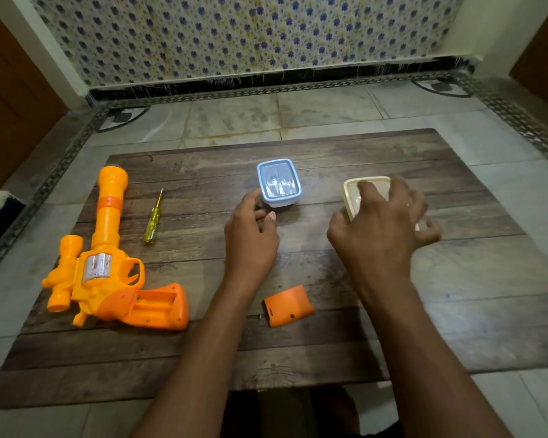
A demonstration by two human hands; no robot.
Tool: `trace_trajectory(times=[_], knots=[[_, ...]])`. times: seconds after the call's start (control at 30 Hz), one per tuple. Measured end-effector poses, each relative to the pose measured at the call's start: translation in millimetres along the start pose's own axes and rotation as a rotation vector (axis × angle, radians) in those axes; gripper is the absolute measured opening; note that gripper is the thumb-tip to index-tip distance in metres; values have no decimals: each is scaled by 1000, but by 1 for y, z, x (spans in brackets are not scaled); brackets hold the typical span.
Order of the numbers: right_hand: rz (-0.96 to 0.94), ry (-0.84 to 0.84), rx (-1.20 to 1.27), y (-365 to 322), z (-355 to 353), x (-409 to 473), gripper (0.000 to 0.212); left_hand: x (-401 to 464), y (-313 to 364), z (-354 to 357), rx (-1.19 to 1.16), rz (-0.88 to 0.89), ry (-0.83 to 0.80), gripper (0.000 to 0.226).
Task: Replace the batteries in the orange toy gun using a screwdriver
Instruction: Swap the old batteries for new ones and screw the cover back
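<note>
A: At two o'clock on the bench, the right hand is reaching over the cream box, fingers spread and curling over its rim; I cannot tell whether they are gripping yet.

B: And the left hand?

A: It is resting at twelve o'clock, fingers loosely curled, touching the blue-lidded box, holding nothing I can see.

B: Where is the toy gun lying?

A: At nine o'clock, grip compartment open, screwdriver just beside the barrel; the cover and a tiny screw are lying at six.

B: It is probably light, stiff, slippery plastic; I would be holding the handle.
</note>
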State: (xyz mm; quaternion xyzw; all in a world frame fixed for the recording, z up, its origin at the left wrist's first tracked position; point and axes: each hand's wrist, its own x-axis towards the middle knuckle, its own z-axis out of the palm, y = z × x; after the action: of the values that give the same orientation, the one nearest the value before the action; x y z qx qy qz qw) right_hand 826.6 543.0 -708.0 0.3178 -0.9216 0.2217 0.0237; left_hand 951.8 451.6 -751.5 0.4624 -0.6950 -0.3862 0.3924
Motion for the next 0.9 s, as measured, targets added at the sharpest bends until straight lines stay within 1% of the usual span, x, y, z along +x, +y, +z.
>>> trace_trajectory(times=[0.07, 0.13, 0.23, 0.3, 0.37, 0.47, 0.53, 0.57, 0.63, 0.67, 0.77, 0.83, 0.9], knots=[[86, -128, -42, 11, -1, 5, 58, -10, 0, 1, 30, -25, 40, 43], [107, -198, 18, 18, -1, 7, 66, -18, 3, 2, 33, -25, 89, 37], [90, -168, 168, 19, 0, 9, 65, -24, 11, 4, -21, -43, 131, 21], [16, -145, 262, 16, 0, 10, 72, -23, 14, 8, -70, -51, 99, 13], [-86, -127, 387, 11, 0, 8, 76, -18, 15, 11, -189, -84, 41, 9], [-218, -152, 531, 1, 2, -3, 63, -14, 23, 6, -509, -220, -79, 21], [-313, -147, 560, -6, 5, -12, 60, -14, 23, 2, -645, -313, -173, 32], [-356, -137, 575, -10, 9, -16, 60, -13, 22, 0, -695, -341, -193, 38], [-416, -106, 615, -17, 13, -20, 58, -11, 20, -3, -800, -366, -173, 50], [-438, -95, 637, -20, 15, -21, 57, -10, 19, -5, -852, -373, -147, 53], [-547, -59, 730, -27, 18, -25, 44, -7, 19, -9, -885, -374, -71, 40], [-626, -38, 787, -31, 20, -27, 37, -6, 15, -11, -852, -312, -33, 40], [-672, 1, 824, -34, 20, -30, 35, -5, 14, -14, -826, -223, 3, 50]])
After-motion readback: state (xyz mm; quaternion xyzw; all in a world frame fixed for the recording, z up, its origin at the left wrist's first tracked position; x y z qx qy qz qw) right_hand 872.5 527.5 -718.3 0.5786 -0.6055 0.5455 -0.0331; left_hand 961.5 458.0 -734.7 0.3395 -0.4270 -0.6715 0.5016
